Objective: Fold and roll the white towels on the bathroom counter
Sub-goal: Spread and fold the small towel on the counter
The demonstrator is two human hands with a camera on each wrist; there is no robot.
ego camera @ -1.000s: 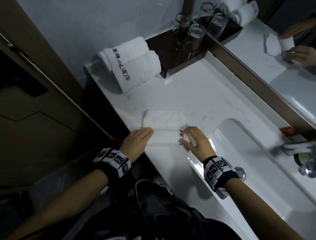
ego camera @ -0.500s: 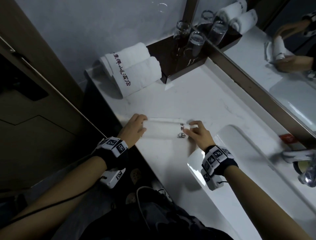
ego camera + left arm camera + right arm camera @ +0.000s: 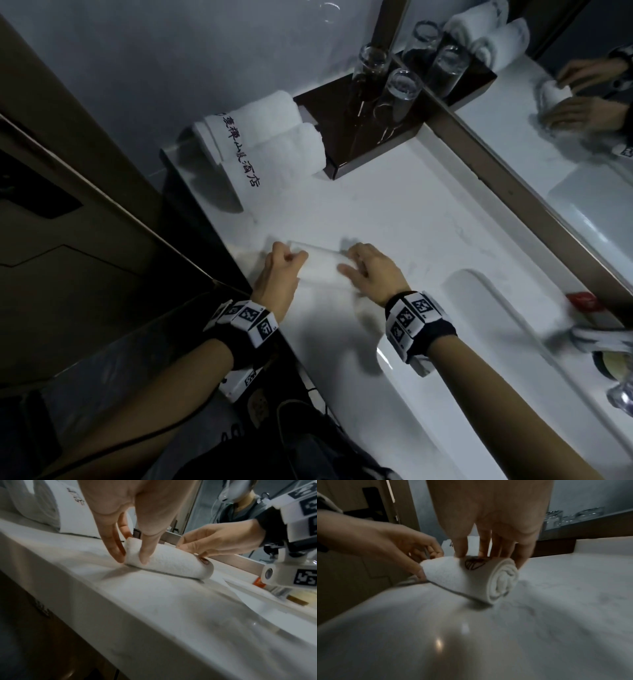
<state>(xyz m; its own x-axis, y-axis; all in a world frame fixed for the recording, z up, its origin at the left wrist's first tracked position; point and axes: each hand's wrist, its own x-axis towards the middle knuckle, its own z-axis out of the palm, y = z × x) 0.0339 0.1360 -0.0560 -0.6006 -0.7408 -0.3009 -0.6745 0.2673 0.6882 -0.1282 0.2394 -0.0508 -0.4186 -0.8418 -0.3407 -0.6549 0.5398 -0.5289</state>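
Note:
A small white towel (image 3: 322, 270) lies rolled into a tight cylinder on the white marble counter (image 3: 394, 212), near its front edge. My left hand (image 3: 284, 263) pinches the roll's left end between thumb and fingers (image 3: 144, 555). At the right end, my right hand (image 3: 370, 267) curls over the top with its thumb on the near side. The right wrist view shows the spiral end of the towel roll (image 3: 501, 580), a dark embroidered logo under my right hand (image 3: 488, 555), and my left hand (image 3: 412, 555) at the far end.
Two rolled white towels (image 3: 260, 144) with dark lettering lie at the counter's back left. A dark tray (image 3: 342, 137) with upturned glasses (image 3: 400, 85) stands beside them against the mirror (image 3: 565, 154). The sink basin (image 3: 513, 359) and faucet (image 3: 599, 339) are to the right.
The towel went from half rolled, with a flat part ahead, to a full roll. Both hands moved away from me across the counter with it.

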